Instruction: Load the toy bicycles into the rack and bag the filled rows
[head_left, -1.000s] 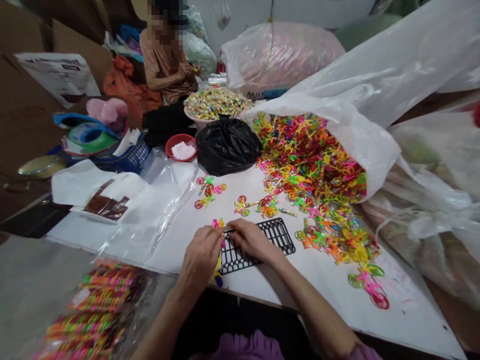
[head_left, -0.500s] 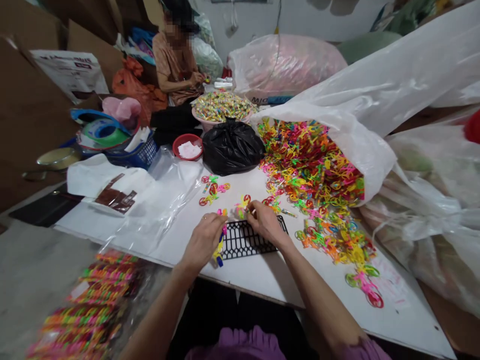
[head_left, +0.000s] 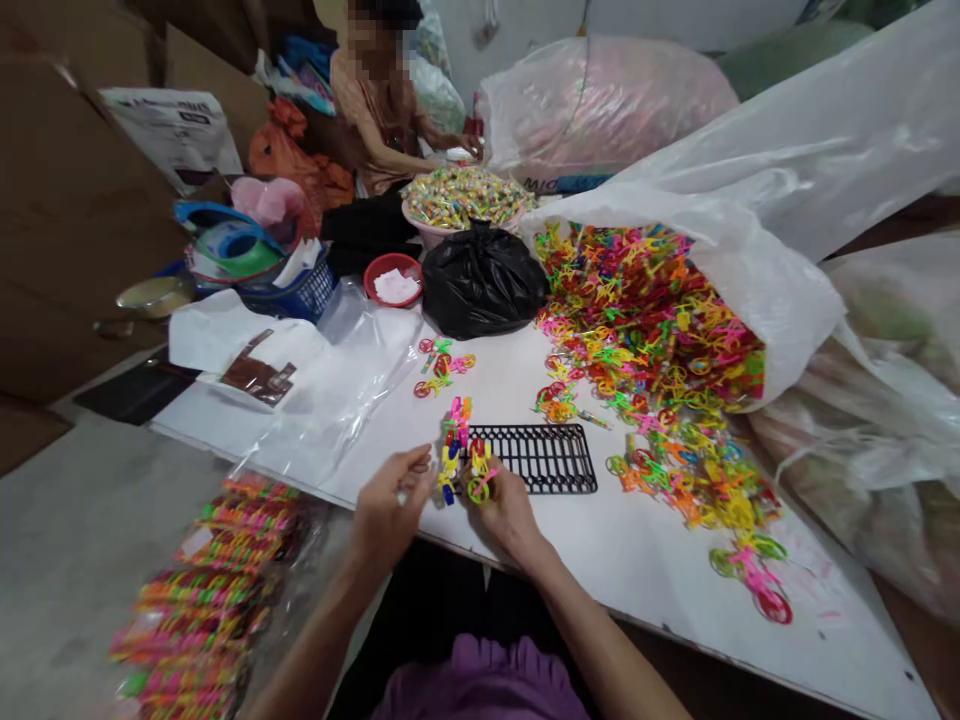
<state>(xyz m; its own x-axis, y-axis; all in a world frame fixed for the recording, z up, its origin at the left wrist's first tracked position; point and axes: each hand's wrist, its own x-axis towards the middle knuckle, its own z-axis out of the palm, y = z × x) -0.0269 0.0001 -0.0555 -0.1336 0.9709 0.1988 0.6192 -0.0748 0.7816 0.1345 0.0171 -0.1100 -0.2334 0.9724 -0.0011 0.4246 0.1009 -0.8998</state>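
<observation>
A black plastic grid rack (head_left: 559,460) lies on the white table in front of me. Small blue, yellow, pink and orange plastic toy pieces (head_left: 448,472) sit along its left end. My right hand (head_left: 510,515) pinches a yellow, red and green toy bicycle (head_left: 478,484) over the rack, close beside those pieces. Just left of the rack, my left hand (head_left: 386,510) is empty, its fingers loosely curled and apart. Several loose toy bicycles (head_left: 442,370) lie beyond the rack.
A white sack (head_left: 795,310) spills a heap of toy bicycles (head_left: 660,330) at the right. A black bag (head_left: 484,280), red bowl (head_left: 392,280) and clear plastic sheet (head_left: 360,370) lie farther back. Bundled toys (head_left: 202,590) are on the floor left. A co-worker (head_left: 382,120) sits behind.
My right hand has come left and nearer to me, bringing a toy bicycle to the rack's left end. My left hand has drawn back from the pieces there. The view has shifted slightly.
</observation>
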